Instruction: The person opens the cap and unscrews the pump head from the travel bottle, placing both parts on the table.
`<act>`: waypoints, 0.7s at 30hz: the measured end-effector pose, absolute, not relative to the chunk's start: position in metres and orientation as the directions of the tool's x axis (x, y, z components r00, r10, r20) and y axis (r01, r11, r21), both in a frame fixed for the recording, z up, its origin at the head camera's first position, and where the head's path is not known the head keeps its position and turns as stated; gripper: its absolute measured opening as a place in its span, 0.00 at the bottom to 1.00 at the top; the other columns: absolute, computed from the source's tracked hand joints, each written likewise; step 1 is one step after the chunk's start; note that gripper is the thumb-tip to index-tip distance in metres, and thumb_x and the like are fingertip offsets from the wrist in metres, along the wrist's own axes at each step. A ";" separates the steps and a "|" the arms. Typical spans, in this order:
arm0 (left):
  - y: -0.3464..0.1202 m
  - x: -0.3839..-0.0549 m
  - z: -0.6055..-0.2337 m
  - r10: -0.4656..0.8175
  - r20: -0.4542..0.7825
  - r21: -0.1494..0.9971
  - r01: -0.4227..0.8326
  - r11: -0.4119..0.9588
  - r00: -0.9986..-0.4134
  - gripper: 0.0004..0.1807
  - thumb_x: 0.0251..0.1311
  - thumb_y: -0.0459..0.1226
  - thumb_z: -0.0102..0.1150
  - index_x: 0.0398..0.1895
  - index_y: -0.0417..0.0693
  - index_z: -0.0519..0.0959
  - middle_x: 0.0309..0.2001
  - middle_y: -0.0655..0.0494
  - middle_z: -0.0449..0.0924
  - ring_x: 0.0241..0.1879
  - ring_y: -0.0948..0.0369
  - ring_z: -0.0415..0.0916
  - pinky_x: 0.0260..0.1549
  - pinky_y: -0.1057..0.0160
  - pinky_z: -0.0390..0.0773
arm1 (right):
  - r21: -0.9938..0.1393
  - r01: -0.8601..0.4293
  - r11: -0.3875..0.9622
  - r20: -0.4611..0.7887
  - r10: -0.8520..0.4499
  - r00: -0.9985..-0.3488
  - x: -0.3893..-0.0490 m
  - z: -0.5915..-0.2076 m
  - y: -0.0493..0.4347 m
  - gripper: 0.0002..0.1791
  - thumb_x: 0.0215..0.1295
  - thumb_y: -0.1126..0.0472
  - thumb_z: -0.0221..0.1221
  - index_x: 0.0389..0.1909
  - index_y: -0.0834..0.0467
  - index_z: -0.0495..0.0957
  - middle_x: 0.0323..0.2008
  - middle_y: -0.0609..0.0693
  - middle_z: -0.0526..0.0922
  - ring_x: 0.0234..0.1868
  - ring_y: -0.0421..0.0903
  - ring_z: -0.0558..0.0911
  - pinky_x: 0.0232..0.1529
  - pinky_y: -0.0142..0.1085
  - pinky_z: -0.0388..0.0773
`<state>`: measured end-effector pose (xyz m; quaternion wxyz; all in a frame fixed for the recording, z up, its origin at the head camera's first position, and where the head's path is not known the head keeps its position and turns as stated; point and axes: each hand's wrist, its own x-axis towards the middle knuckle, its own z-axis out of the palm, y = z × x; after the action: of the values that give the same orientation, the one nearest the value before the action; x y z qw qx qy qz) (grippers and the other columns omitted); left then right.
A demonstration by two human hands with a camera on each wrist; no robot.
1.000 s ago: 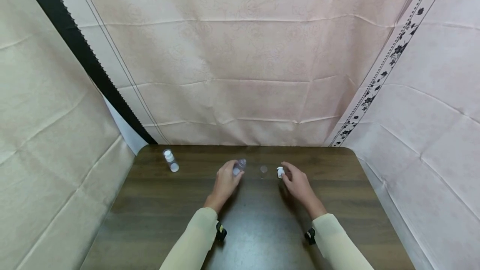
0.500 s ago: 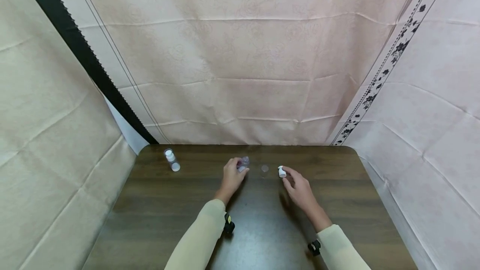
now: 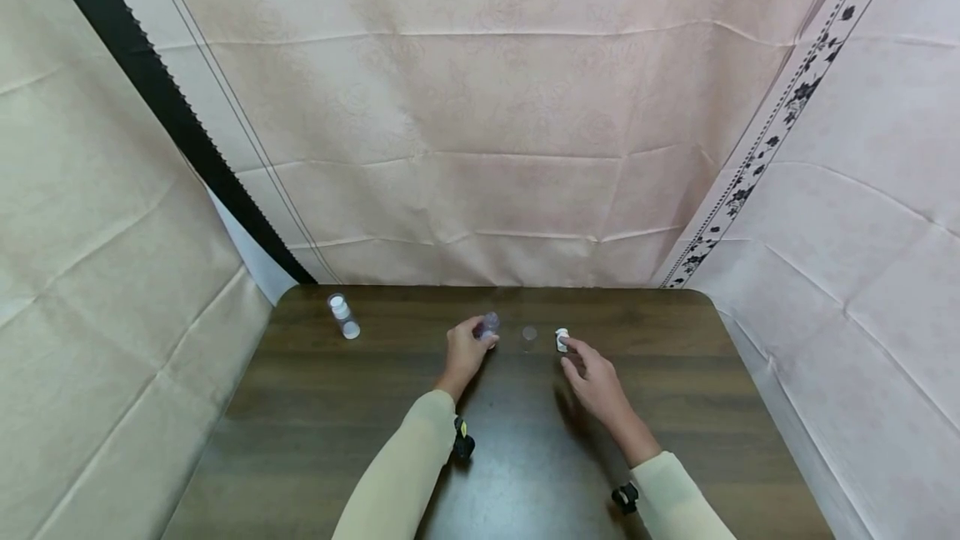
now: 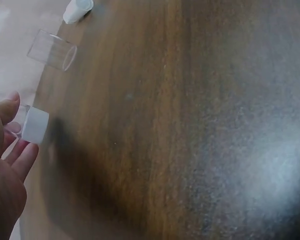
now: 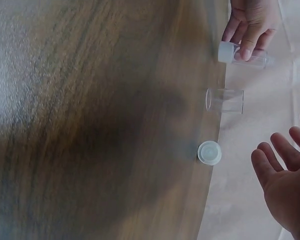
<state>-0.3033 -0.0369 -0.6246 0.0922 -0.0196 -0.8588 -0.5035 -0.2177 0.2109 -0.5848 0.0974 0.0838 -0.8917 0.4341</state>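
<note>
My left hand (image 3: 465, 354) grips a small clear bottle (image 3: 490, 324) with a white end (image 4: 35, 125), which points down toward the tabletop in the left wrist view. Fingers and thumb wrap its clear body, partly hiding it. A clear cylindrical cap (image 5: 225, 101) stands between the hands. Right of it is a small white bottle top (image 5: 209, 153), with a round face in the right wrist view. My right hand (image 3: 600, 382) hovers beside that top, fingers spread and slightly bent. The right wrist view shows a gap between them and the top.
Another small bottle (image 3: 344, 317), with white ends and a clear cover, stands at the back left of the brown wooden table (image 3: 315, 423). Pale cloth (image 3: 480, 148) hangs behind the table's far edge and along both sides.
My left hand has shifted slightly right with the bottle. The right hand's fingers have spread a little from the white top, which stays nearly in place beside the clear cap.
</note>
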 end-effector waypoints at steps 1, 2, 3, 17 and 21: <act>-0.037 -0.303 -0.626 -0.059 0.172 0.865 0.122 0.487 -0.983 0.21 0.56 0.32 0.77 0.53 0.38 0.85 0.47 0.40 0.88 0.48 0.49 0.86 0.47 0.49 0.86 | -0.758 -0.231 0.610 0.242 -0.065 -0.968 -0.217 -0.585 0.210 0.20 0.73 0.65 0.61 0.64 0.62 0.77 0.58 0.63 0.83 0.54 0.59 0.86 0.54 0.52 0.83; -0.036 -0.303 -0.626 -0.058 0.165 0.868 0.117 0.482 -0.985 0.20 0.56 0.32 0.76 0.53 0.38 0.85 0.46 0.41 0.88 0.48 0.49 0.86 0.46 0.50 0.86 | -0.760 -0.227 0.609 0.237 -0.066 -0.969 -0.216 -0.584 0.210 0.20 0.73 0.65 0.61 0.64 0.62 0.77 0.59 0.63 0.83 0.55 0.59 0.86 0.54 0.52 0.83; -0.036 -0.303 -0.627 -0.058 0.154 0.872 0.108 0.477 -0.986 0.20 0.56 0.31 0.76 0.53 0.38 0.85 0.46 0.41 0.88 0.48 0.49 0.87 0.46 0.51 0.86 | -0.759 -0.222 0.612 0.229 -0.068 -0.971 -0.216 -0.584 0.209 0.20 0.73 0.64 0.61 0.64 0.62 0.77 0.59 0.63 0.83 0.55 0.59 0.86 0.54 0.53 0.83; -0.028 -0.308 -0.627 -0.049 0.076 0.894 0.047 0.445 -0.996 0.25 0.60 0.30 0.73 0.61 0.38 0.81 0.53 0.37 0.86 0.53 0.47 0.86 0.49 0.51 0.86 | -0.776 -0.185 0.603 0.173 -0.079 -0.982 -0.213 -0.589 0.207 0.20 0.75 0.64 0.60 0.65 0.58 0.77 0.61 0.60 0.82 0.56 0.58 0.85 0.55 0.52 0.83; -0.032 -0.307 -0.628 -0.033 0.094 0.885 0.069 0.460 -0.995 0.27 0.59 0.31 0.74 0.62 0.37 0.80 0.53 0.37 0.86 0.53 0.47 0.85 0.50 0.51 0.86 | -0.775 -0.188 0.603 0.177 -0.078 -0.981 -0.212 -0.591 0.208 0.20 0.74 0.65 0.60 0.65 0.59 0.77 0.62 0.59 0.82 0.56 0.59 0.85 0.56 0.52 0.82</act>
<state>-0.3068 -0.0319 -0.6279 0.0489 -0.0106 -0.8530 -0.5196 -0.2118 0.2076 -0.5907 0.0628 0.0743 -0.8932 0.4391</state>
